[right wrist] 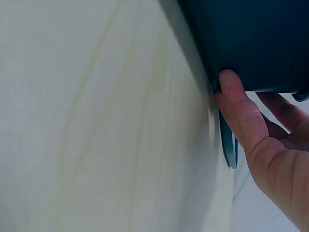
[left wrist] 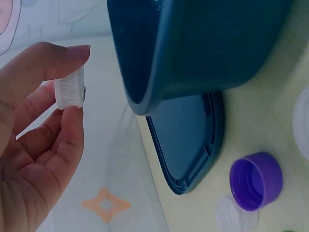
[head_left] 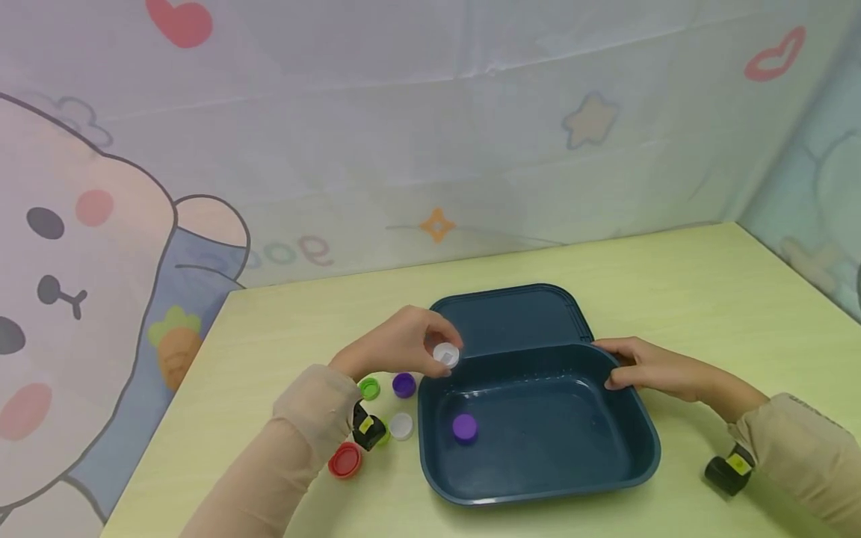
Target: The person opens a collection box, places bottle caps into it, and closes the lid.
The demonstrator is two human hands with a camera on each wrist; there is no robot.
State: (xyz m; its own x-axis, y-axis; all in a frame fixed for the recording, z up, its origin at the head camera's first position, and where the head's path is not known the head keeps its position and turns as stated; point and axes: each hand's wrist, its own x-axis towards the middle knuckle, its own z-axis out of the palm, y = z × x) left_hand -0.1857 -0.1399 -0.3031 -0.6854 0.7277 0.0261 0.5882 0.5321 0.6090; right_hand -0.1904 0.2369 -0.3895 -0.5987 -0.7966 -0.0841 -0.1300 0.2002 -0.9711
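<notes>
My left hand [head_left: 402, 341] pinches a white bottle cap [head_left: 446, 355] between thumb and fingers, held up over the back left corner of a dark blue plastic box [head_left: 545, 441]. In the left wrist view, the ridged side of that cap [left wrist: 70, 91] shows between the fingertips. Inside the box, toward its left, lies one purple cap [head_left: 465, 428]. At the back right corner my right hand [head_left: 662, 371] grips the box, thumb over the rim and fingers along the outer wall. The right wrist view shows those fingers [right wrist: 241, 108] against the wall.
Behind the box the dark blue lid [head_left: 514, 321] lies on the table [head_left: 323, 321]. Left of the box are a purple cap [head_left: 403, 385], a green cap [head_left: 369, 388], a white cap [head_left: 401, 426] and a red cap [head_left: 345, 460]. A printed cloth [head_left: 377, 149] hangs behind the table.
</notes>
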